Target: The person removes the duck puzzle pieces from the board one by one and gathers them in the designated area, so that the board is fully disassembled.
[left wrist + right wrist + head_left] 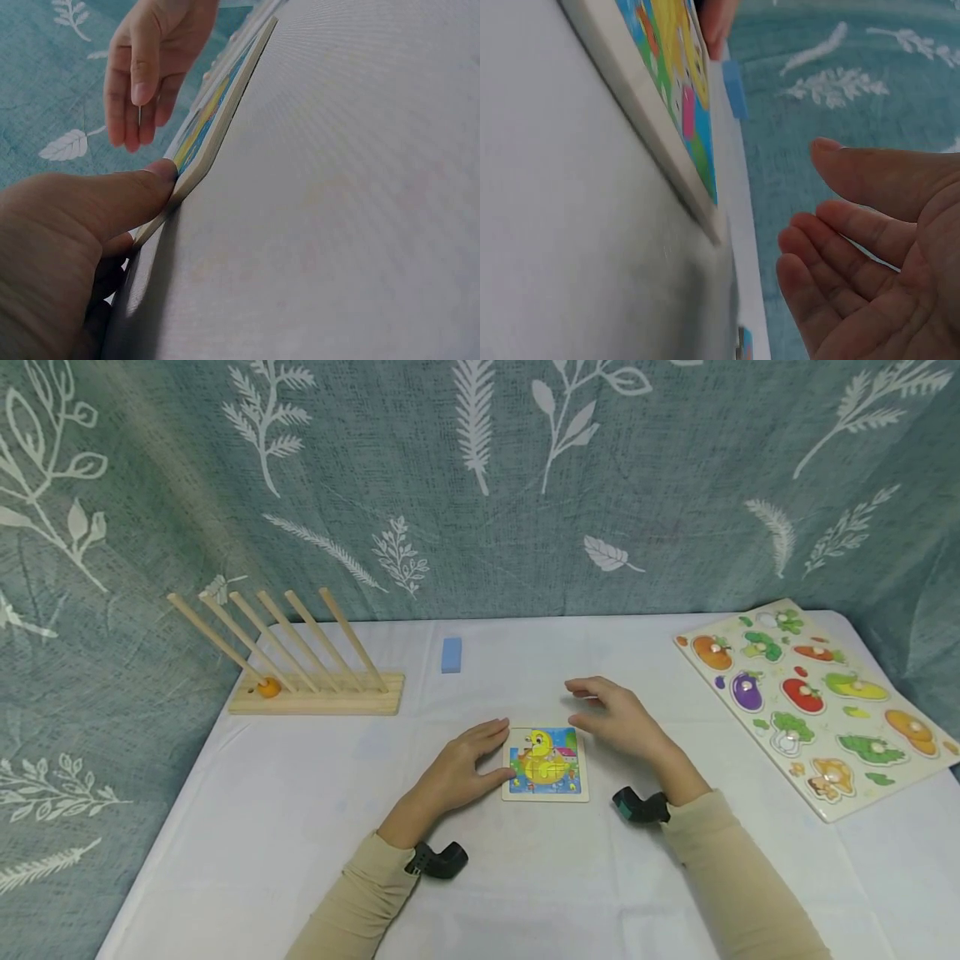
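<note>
In the head view, your left hand, thumb and fingers spread, touches the left edge of the duck puzzle on the worktop; your right hand curves loosely, empty, beside it. In the left-wrist view, shadow obscures your lower fingers. In the right-wrist view, the puzzle is cut off.

The right wrist view cut off the duck puzzle and left hand at its top edge; the head view cropped both sleeves.
</note>
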`<state>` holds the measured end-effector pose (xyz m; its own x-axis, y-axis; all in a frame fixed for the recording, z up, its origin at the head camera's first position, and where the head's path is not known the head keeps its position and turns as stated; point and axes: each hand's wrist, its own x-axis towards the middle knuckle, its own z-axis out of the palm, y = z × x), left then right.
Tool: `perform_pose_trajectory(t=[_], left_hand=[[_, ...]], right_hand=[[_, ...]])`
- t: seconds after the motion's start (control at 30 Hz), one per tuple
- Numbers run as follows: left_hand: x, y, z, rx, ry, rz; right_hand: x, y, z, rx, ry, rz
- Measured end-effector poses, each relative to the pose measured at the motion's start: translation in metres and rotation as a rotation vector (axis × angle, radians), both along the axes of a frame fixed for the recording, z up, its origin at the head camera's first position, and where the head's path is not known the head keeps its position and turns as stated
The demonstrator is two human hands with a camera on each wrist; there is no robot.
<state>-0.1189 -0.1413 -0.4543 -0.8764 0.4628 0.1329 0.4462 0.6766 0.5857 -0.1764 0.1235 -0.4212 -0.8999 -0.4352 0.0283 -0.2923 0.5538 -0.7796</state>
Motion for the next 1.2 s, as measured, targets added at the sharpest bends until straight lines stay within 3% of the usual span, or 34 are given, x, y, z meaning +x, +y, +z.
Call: perform_pose_trajectory(t=[0.5, 0.9, 1.2], left_hand=[[-0.001, 0.001, 0.002, 0.000, 0.019, -0.028], [-0.001, 0.001, 0.003, -0.010, -0.006, -0.021], [-0.001, 0.000, 0.003, -0.018, -0.008, -0.016]], right_hand=[[0.011, -0.026, -0.005, 0.047, -0.029, 0.165], [0.011, -0.034, -0.014, 0.111, 0.045, 0.218], [0.012, -0.036, -0.012, 0.188, 0.091, 0.276]])
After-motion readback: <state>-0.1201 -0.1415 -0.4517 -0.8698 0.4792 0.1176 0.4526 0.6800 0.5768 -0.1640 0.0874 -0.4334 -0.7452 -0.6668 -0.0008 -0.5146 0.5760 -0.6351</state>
